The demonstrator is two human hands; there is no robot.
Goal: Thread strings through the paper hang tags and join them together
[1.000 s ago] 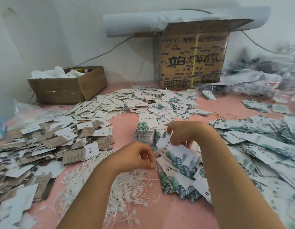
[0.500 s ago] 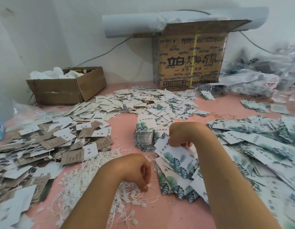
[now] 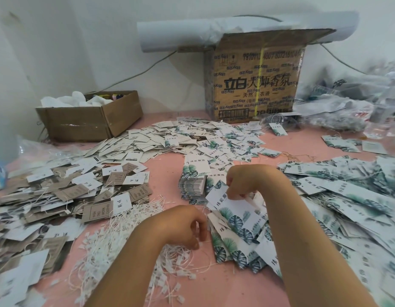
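Nearest, the left hand (image 3: pixel 187 226) curls its fingers into the strings (image 3: pixel 116 244) beneath, seemingly pinching one: the fetching step. Beyond, the right hand (image 3: pixel 243 185) pinches a tag (image 3: pixel 234 210) by its top. Next, that string must enter the hole by those fingertips.

We see a pink table (image 3: pixel 167 178). A printed carton (image 3: pixel 254 89) sits at its back. Left of the carton: small brown box (image 3: pixel 85 125). In front of it: leaf-print tags (image 3: pixel 225 140); front-left, brown and white tags (image 3: pixel 59 196), white strings (image 3: pixel 116 235). Right of it: plastic bags (image 3: pixel 347 111).
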